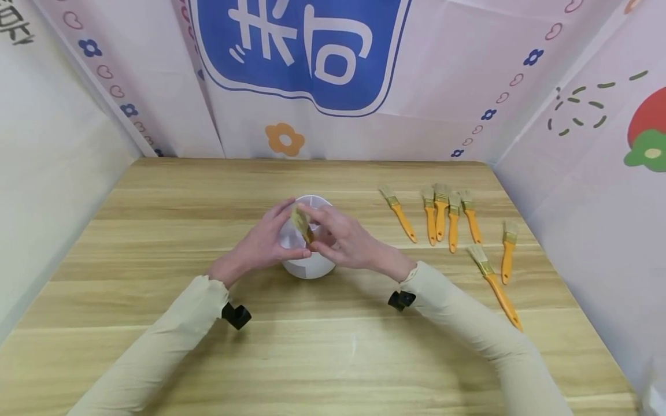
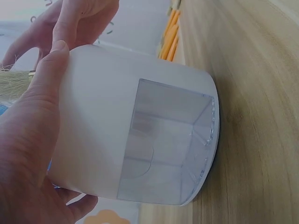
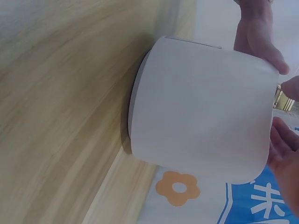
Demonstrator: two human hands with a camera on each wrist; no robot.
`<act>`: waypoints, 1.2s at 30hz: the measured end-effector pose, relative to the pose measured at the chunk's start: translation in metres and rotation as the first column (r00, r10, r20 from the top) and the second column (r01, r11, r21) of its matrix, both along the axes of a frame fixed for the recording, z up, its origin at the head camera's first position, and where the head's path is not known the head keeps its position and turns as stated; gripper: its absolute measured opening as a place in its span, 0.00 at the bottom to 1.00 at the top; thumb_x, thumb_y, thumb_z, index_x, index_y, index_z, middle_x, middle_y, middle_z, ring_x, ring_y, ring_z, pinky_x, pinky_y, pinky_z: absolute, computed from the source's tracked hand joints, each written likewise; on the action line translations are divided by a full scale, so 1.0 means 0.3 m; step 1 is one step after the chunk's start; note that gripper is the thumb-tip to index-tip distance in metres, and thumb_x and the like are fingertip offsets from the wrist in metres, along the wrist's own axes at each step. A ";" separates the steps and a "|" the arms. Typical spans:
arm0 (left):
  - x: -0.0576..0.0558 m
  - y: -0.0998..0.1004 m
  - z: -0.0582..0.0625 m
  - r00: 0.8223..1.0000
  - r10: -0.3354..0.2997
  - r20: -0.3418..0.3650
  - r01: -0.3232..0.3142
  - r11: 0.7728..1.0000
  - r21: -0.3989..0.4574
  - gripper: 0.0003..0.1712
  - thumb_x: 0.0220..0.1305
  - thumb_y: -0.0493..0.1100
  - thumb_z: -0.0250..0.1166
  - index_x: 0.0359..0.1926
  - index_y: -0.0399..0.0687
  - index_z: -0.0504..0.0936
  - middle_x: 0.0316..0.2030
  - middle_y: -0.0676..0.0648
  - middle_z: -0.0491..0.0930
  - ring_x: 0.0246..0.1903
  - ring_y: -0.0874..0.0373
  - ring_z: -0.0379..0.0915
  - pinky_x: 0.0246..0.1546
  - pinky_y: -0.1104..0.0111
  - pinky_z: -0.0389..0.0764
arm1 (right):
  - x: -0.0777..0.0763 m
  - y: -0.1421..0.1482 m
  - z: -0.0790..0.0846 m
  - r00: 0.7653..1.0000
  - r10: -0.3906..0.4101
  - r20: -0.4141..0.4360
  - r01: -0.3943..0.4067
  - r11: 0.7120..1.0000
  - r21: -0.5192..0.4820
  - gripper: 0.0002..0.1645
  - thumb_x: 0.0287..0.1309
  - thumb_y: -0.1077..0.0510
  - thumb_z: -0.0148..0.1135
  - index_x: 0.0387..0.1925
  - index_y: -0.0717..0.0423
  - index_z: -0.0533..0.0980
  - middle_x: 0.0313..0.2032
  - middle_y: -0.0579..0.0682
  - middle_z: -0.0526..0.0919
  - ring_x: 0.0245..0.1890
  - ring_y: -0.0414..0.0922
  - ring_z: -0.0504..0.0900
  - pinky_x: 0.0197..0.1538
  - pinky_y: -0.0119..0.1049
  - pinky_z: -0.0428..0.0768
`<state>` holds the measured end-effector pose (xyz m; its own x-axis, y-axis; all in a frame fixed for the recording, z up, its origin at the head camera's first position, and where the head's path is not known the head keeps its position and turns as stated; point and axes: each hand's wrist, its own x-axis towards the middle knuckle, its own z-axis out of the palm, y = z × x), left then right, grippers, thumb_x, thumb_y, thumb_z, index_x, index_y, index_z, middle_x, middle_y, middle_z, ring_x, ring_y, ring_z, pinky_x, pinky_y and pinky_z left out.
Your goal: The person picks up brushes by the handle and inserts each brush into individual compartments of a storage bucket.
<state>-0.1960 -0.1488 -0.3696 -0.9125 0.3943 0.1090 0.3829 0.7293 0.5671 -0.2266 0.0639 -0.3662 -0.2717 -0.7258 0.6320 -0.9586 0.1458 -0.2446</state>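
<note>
A white round divided holder (image 1: 308,269) stands on the table between both hands. Its side carries a clear panel (image 2: 163,144) in the left wrist view. My left hand (image 1: 262,237) grips the holder's upper wall, thumb on the near side and fingers round the far side. My right hand (image 1: 351,237) pinches a paintbrush (image 1: 300,222) over the holder's mouth. Pale bristles point up, and its handle goes down into the holder, mostly hidden. In the right wrist view, the brush's metal ferrule (image 3: 283,100) shows just past the holder's rim.
Several orange-handled paintbrushes (image 1: 441,214) lie loosely grouped on the right of the wooden table (image 1: 208,358). One brush (image 1: 494,286) lies nearest the right forearm, another (image 1: 509,254) close to the right edge. Printed cloth walls (image 1: 437,86) stand behind and on both sides.
</note>
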 end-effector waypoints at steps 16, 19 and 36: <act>-0.006 -0.026 -0.021 1.000 0.011 0.002 -0.011 0.993 0.114 0.51 0.45 0.57 0.73 0.69 0.54 0.59 0.71 0.44 0.50 0.67 0.41 0.55 0.63 0.42 0.62 | -0.070 0.125 -0.025 0.941 -0.156 0.299 0.227 0.949 -0.219 0.31 0.51 0.71 0.58 0.59 0.66 0.65 0.42 0.64 0.73 0.42 0.54 0.75 0.34 0.39 0.79; -0.002 -0.034 -0.022 1.000 0.012 0.011 -0.014 0.992 0.127 0.51 0.45 0.57 0.73 0.69 0.56 0.58 0.71 0.45 0.50 0.68 0.41 0.53 0.62 0.40 0.60 | -0.102 0.168 -0.040 0.852 -0.264 0.453 0.369 0.916 -0.160 0.31 0.54 0.69 0.57 0.62 0.61 0.65 0.43 0.61 0.73 0.44 0.52 0.75 0.38 0.36 0.78; 0.019 0.006 -0.018 0.998 0.052 0.024 -0.054 0.993 0.101 0.46 0.48 0.60 0.70 0.66 0.55 0.64 0.73 0.43 0.43 0.69 0.40 0.49 0.62 0.40 0.60 | -0.307 0.358 -0.136 0.405 -0.773 0.488 0.667 0.615 0.421 0.36 0.61 0.58 0.52 0.68 0.58 0.53 0.56 0.72 0.65 0.46 0.58 0.70 0.43 0.50 0.74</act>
